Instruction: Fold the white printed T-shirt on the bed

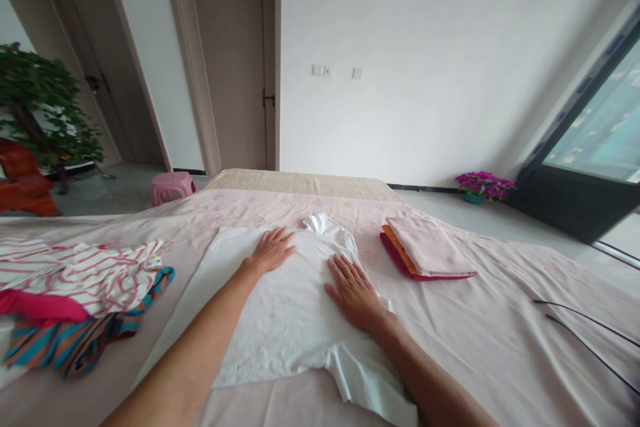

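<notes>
A white shirt (285,307) lies spread out on the pink floral bedsheet (440,340) in front of me, with a sleeve toward the far side and another toward me on the right. My left hand (273,249) rests flat on its far part, fingers stretched out. Pressed flat near its right edge is my right hand (353,290), fingers slightly spread. Neither hand grips the cloth. Some wrinkles run across the fabric, and its right part is partly covered by my right forearm.
A folded stack of clothes (430,247) sits to the right. Loose striped clothes (100,273) lie in a heap at left. Two thin black cords (590,317) cross the sheet at far right. A pink stool (173,187) stands beyond the sheet; purple flowers (485,185) stand by the wall.
</notes>
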{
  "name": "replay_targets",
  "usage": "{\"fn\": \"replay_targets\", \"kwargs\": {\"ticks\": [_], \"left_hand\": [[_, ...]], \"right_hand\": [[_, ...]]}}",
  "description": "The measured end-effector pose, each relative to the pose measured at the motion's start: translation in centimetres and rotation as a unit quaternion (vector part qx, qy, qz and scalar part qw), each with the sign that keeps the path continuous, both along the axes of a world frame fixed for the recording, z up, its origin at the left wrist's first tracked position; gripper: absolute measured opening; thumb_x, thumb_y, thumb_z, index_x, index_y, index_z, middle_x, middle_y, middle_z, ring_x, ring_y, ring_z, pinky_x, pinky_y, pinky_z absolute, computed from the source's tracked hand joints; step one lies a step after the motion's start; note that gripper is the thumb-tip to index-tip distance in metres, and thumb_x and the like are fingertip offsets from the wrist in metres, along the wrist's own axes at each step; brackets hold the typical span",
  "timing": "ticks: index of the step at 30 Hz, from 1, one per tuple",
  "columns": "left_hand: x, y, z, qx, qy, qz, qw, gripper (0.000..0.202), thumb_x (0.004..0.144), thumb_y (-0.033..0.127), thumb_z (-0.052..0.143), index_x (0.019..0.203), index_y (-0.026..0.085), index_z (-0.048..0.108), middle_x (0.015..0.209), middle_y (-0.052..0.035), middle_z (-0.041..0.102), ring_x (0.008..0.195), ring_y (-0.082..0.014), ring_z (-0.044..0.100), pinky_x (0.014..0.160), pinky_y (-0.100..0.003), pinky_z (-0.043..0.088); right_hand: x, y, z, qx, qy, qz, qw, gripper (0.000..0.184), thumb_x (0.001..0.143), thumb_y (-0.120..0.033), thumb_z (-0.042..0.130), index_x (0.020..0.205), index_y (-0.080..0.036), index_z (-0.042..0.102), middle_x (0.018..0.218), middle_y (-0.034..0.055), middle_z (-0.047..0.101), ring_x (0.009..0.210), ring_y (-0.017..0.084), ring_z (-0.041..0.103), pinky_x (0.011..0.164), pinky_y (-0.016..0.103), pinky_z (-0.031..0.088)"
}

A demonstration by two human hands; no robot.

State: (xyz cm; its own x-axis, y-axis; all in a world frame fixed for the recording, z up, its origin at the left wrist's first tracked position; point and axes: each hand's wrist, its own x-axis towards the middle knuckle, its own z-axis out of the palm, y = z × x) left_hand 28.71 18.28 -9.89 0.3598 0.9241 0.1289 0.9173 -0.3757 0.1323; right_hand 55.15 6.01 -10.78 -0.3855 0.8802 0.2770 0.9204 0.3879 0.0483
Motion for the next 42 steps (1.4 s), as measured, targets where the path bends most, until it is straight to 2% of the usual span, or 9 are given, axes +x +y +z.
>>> {"fn": "replay_targets", "kwargs": {"ticks": [6, 11, 16, 22, 26, 30, 33, 36, 42], "left_hand": [[-6.8, 0.1, -0.6, 0.051, 0.001, 0.187, 0.981, 0.062, 0.099, 0.048, 0.027, 0.149, 0.015, 0.041, 0.159, -0.0204, 0.032, 0.148, -0.0375, 0.025, 0.115, -0.061, 0.019], [-7.3, -0.5, -1.3, 0.072, -0.007, 0.091, 0.993, 0.059, 0.1, 0.045, 0.025, 0.149, 0.017, 0.041, 0.157, -0.0133, 0.039, 0.145, -0.0236, 0.035, 0.117, -0.039, 0.029], [-7.7, 0.4, -1.9, 0.037, 0.016, 0.084, 0.996, 0.059, 0.097, 0.051, 0.033, 0.148, 0.024, 0.043, 0.159, -0.0096, 0.037, 0.146, -0.0266, 0.033, 0.117, -0.044, 0.027], [-9.8, 0.7, -2.1, 0.018, 0.032, 0.124, 0.992, 0.061, 0.098, 0.051, 0.028, 0.152, 0.025, 0.037, 0.16, -0.0104, 0.033, 0.148, -0.0283, 0.028, 0.118, -0.046, 0.022], [-10.9, -0.1, -1.7, 0.022, 0.018, 0.165, 0.986, 0.061, 0.097, 0.051, 0.03, 0.151, 0.023, 0.04, 0.159, -0.0122, 0.034, 0.147, -0.0303, 0.028, 0.119, -0.047, 0.019], [-11.2, -2.5, -0.9, 0.02, 0.008, 0.193, 0.981, 0.06, 0.099, 0.046, 0.029, 0.149, 0.017, 0.04, 0.159, -0.0158, 0.033, 0.147, -0.0329, 0.026, 0.119, -0.049, 0.02], [-10.2, -5.3, -0.1, 0.018, 0.001, 0.241, 0.97, 0.061, 0.098, 0.045, 0.03, 0.148, 0.012, 0.041, 0.157, -0.0201, 0.034, 0.147, -0.0372, 0.024, 0.117, -0.054, 0.022], [-7.0, -8.7, 0.7, 0.035, -0.001, 0.263, 0.964, 0.062, 0.097, 0.043, 0.033, 0.148, 0.009, 0.041, 0.158, -0.0221, 0.033, 0.15, -0.0385, 0.015, 0.118, -0.054, 0.017], [0.6, -14.6, 0.9, 0.046, -0.038, 0.16, 0.985, 0.059, 0.097, 0.038, 0.032, 0.149, 0.011, 0.041, 0.155, -0.0211, 0.039, 0.147, -0.0359, 0.028, 0.116, -0.049, 0.028]], "right_hand": [[-0.7, -0.3, 1.5, -0.045, 0.006, -0.022, 0.999, 0.059, 0.102, -0.047, 0.033, 0.152, -0.015, 0.037, 0.158, 0.0109, 0.033, 0.147, 0.027, 0.028, 0.121, 0.047, 0.02], [-3.9, 1.9, 3.1, -0.046, 0.011, 0.015, 0.999, 0.061, 0.102, -0.048, 0.031, 0.151, -0.012, 0.038, 0.16, 0.0141, 0.027, 0.15, 0.028, 0.019, 0.122, 0.049, 0.009], [-5.9, 6.9, 2.8, -0.146, 0.035, 0.036, 0.988, 0.07, 0.102, -0.055, 0.018, 0.157, -0.013, 0.023, 0.163, 0.0116, 0.018, 0.151, 0.024, 0.014, 0.121, 0.045, 0.013], [-1.1, 10.8, 2.3, -0.172, 0.017, -0.078, 0.982, 0.071, 0.101, -0.056, 0.017, 0.158, -0.014, 0.02, 0.164, 0.0072, 0.013, 0.152, 0.023, 0.009, 0.122, 0.045, 0.008], [2.2, 11.2, 2.3, -0.161, -0.004, -0.129, 0.978, 0.068, 0.101, -0.053, 0.018, 0.158, -0.015, 0.021, 0.164, 0.0076, 0.014, 0.151, 0.023, 0.011, 0.122, 0.048, 0.008], [3.1, 10.3, 2.7, -0.139, -0.038, -0.161, 0.976, 0.067, 0.102, -0.051, 0.02, 0.157, -0.014, 0.025, 0.163, 0.0089, 0.016, 0.151, 0.023, 0.013, 0.122, 0.047, 0.003], [2.1, 8.5, 3.6, -0.109, -0.039, -0.182, 0.976, 0.069, 0.102, -0.05, 0.019, 0.157, -0.009, 0.021, 0.164, 0.0109, 0.013, 0.152, 0.024, 0.007, 0.121, 0.047, -0.004], [-1.1, 5.3, 4.5, -0.087, -0.011, -0.157, 0.984, 0.069, 0.103, -0.051, 0.016, 0.158, -0.01, 0.017, 0.164, 0.0094, 0.01, 0.152, 0.023, 0.004, 0.122, 0.046, -0.001], [-9.1, -2.5, 3.6, -0.112, 0.044, 0.025, 0.992, 0.066, 0.103, -0.049, 0.019, 0.157, -0.012, 0.022, 0.163, 0.0095, 0.018, 0.151, 0.022, 0.013, 0.122, 0.042, 0.013]]}}
